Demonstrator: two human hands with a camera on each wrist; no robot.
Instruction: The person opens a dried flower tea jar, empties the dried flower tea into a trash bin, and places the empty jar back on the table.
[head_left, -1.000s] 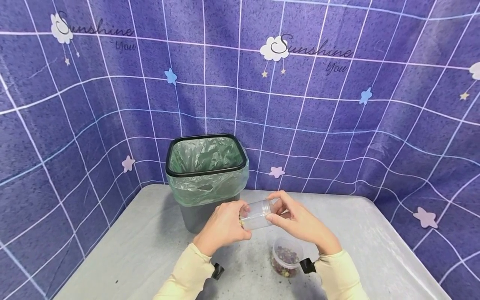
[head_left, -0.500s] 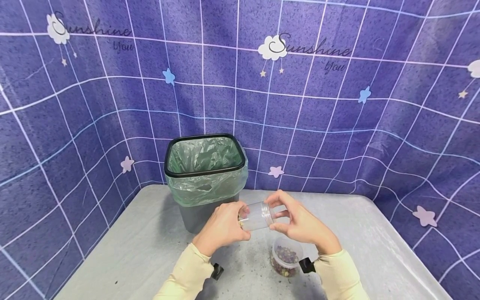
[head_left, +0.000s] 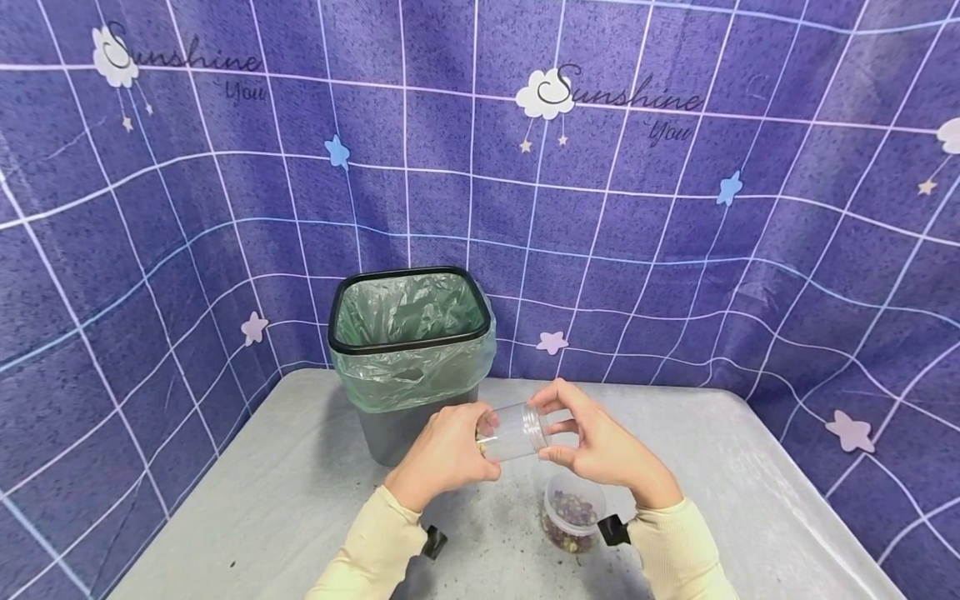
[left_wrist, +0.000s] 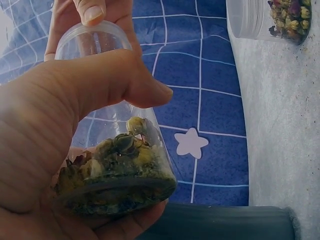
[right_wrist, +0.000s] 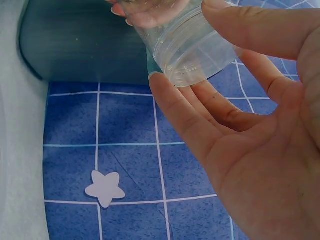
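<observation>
A clear plastic jar [head_left: 513, 433] lies tilted on its side above the table, its ridged neck toward the right. My left hand [head_left: 446, 450] grips it round the base, with the thumb across its side. Yellow-green dried flower buds [left_wrist: 127, 152] are gathered at the bottom end in the left wrist view. At the neck end, my right hand [head_left: 603, 442] has its thumb on the rim and its fingers curved beneath. The jar's neck [right_wrist: 187, 55] sits between them in the right wrist view. Below that hand stands a clear tub [head_left: 577, 529] of reddish and yellow dried buds.
Behind my left hand stands a grey bin [head_left: 386, 429] with a black rim and a green bag liner [head_left: 408, 379]. Small dark crumbs dot the grey table [head_left: 480, 533]. A purple-blue gridded curtain [head_left: 615, 292] hangs behind and along the sides.
The right-hand fingers have spread and shifted round the jar's neck, so more of its ridged end shows. The left hand keeps its grip almost unmoved.
</observation>
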